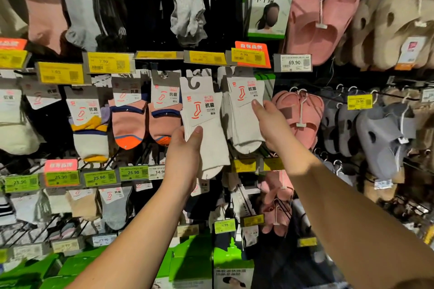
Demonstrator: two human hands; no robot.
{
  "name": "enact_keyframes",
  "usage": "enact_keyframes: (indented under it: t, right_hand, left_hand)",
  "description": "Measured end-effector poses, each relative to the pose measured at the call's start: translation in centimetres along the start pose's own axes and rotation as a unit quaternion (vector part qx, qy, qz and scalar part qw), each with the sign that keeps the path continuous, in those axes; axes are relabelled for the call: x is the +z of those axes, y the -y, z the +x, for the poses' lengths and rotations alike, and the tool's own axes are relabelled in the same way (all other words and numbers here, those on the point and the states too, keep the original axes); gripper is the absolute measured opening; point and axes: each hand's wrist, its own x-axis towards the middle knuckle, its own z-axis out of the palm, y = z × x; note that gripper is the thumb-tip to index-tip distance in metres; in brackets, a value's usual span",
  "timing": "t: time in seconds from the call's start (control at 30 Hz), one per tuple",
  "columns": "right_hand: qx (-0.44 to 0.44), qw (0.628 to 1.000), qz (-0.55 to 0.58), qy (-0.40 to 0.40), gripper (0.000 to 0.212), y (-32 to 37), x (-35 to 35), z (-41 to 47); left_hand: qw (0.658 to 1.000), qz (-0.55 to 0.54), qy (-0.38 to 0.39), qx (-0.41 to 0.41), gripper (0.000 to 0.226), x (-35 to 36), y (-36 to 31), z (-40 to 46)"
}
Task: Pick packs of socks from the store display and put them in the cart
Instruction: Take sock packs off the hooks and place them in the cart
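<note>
left hand [182, 155] pinching white sock pack [204, 124] | right hand [270, 122] fingers gripping hanging pack [244, 112]

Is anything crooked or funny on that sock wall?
Yes. The white sock pack in the left hand tilts sideways, its hook free of any peg. The right hand holds a straighter white pack.

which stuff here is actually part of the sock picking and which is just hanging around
Part of the job:
left hand gripping a white sock pack
right hand gripping the next white sock pack

Just hanging there:
pink slippers
grey slippers
face mask pack
orange socks
yellow price tags
</note>
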Motion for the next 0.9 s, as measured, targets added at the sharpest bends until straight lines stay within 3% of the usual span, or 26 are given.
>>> enact_keyframes:
  t: [0.17,0.33,0.57,0.63,0.8,0.9]
  right_hand:
    - [-0.003,1.0,-0.021,-0.012,0.036,0.5,0.3,2.0]
    - [0.031,0.999,0.012,-0.011,0.016,-0.4,0.2,2.3]
    - [0.046,0.997,-0.063,-0.019,0.044,-1.4,1.4,4.2]
    - [0.068,0.994,-0.081,-0.035,0.037,-1.4,1.9,5.1]
    - [0.088,0.983,-0.146,-0.073,0.042,-2.3,2.5,7.2]
    - [0.102,0.971,-0.206,-0.06,0.065,-2.3,2.5,7.4]
  left_hand:
    - [1.0,-0.008,-0.002,0.007,0.006,0.2,-0.1,0.3]
    - [1.0,-0.007,-0.006,0.016,0.005,0.1,-0.4,0.4]
    - [1.0,-0.015,0.007,0.008,0.005,-0.4,-0.4,0.9]
    - [1.0,-0.013,0.009,0.011,0.006,-0.5,-0.4,0.9]
    - [1.0,-0.017,0.016,-0.006,0.005,-0.6,-0.3,1.1]
    - [1.0,0.002,0.014,-0.005,0.003,-0.5,-0.2,1.2]
